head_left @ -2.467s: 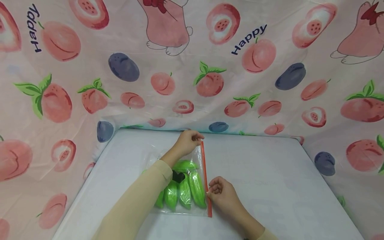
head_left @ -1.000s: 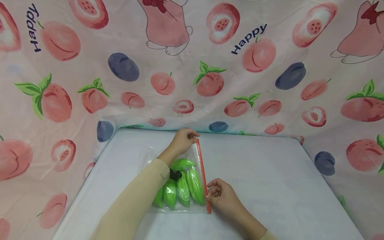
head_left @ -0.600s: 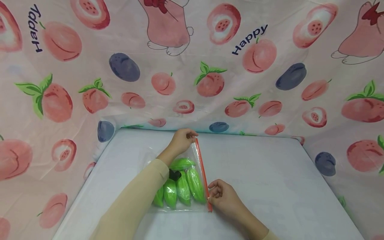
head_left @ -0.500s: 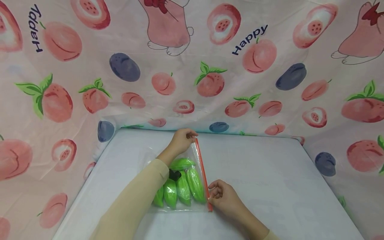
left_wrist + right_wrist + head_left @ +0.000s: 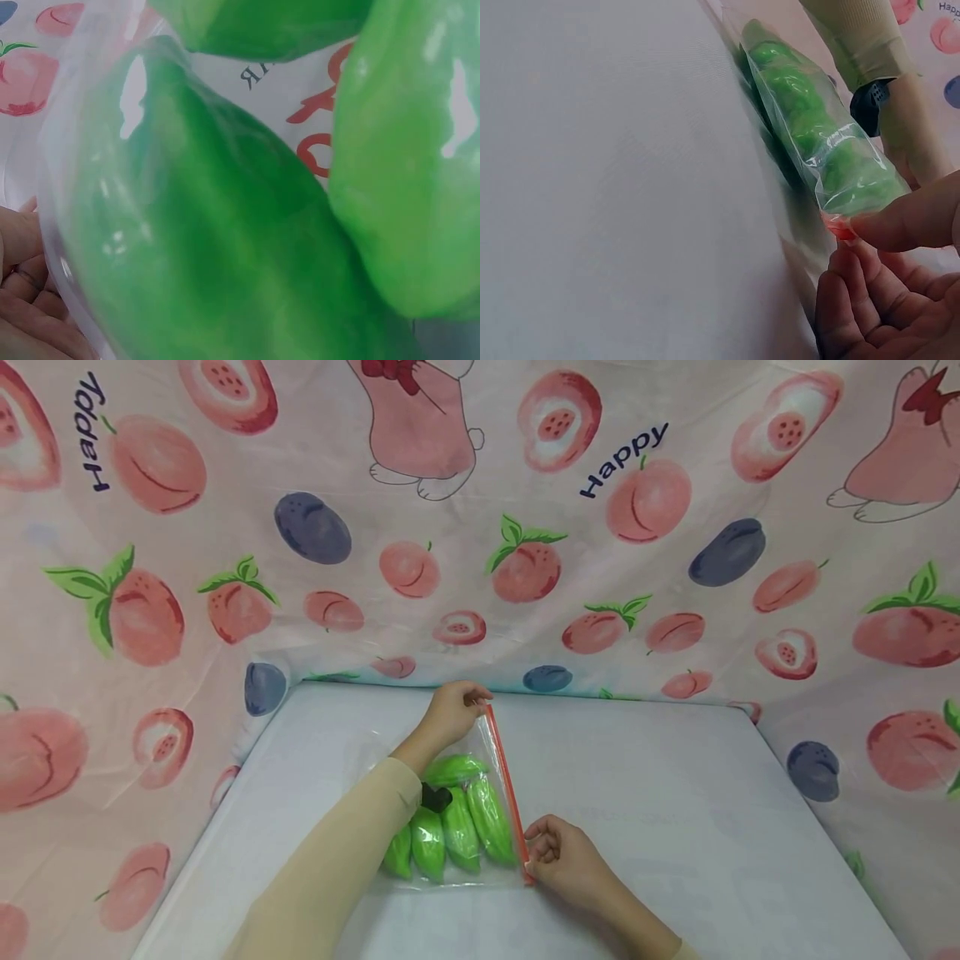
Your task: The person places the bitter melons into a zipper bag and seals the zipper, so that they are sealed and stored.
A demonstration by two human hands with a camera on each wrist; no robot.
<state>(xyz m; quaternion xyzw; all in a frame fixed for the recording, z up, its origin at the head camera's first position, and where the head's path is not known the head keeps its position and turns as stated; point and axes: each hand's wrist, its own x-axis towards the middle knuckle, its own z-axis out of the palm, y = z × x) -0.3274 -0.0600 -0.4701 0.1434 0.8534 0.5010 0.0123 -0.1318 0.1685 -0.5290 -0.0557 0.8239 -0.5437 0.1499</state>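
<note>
A clear zip bag (image 5: 480, 877) with a red zip strip (image 5: 507, 785) lies on the white table, its strip facing right. Inside are several glossy green, elongated pods (image 5: 491, 827), seen close up in the left wrist view. The left hand (image 5: 453, 710) pinches the strip's far end, the forearm crossing over the bag and hiding part of it. Down at the near end, the right hand (image 5: 566, 864) pinches the strip between thumb and index finger. In the right wrist view a red corner (image 5: 840, 225) of the bag shows at the thumb tip.
A white-covered table (image 5: 675, 793) lies under the bag and reaches past it on both sides. Pink fruit-print cloth (image 5: 465, 568) rises behind it and at both sides. A dark band with a case (image 5: 870, 105) sits on the left wrist.
The right hand has slid along the red strip toward its near end. The left hand and the bag's far end have shifted slightly left; the left hand keeps its pinch.
</note>
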